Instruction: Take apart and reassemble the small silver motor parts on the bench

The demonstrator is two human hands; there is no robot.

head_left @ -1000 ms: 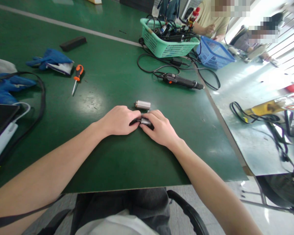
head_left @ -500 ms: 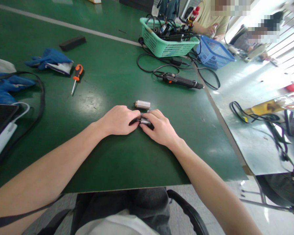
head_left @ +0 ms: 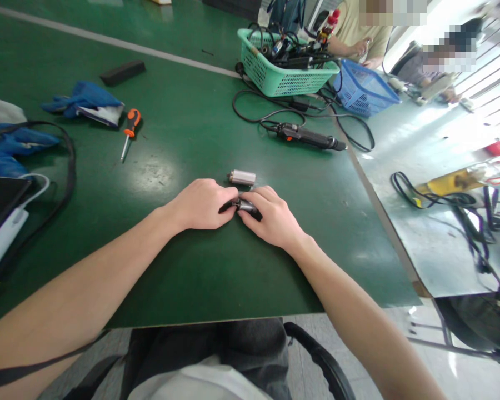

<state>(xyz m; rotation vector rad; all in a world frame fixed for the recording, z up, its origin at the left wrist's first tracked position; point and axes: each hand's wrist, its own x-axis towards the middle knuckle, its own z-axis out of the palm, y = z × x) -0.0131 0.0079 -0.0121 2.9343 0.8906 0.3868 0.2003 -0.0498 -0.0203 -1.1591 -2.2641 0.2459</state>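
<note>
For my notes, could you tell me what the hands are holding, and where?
Both hands, left hand and right hand, grip a small dark metal part, one at each end.

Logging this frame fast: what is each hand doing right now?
Left hand: closed on one end of the small dark-and-silver metal cylinder.
Right hand: closed on the cylinder's other end.

Counts, head view: 2 hands, left hand (head_left: 202,204) & right hand (head_left: 273,216); 2 small metal cylinders (head_left: 242,178); 2 mesh baskets, green basket (head_left: 281,80) & blue basket (head_left: 364,91); 1 orange-handled screwdriver (head_left: 129,129); 1 electric screwdriver (head_left: 308,137); 1 black block (head_left: 123,72).
</note>
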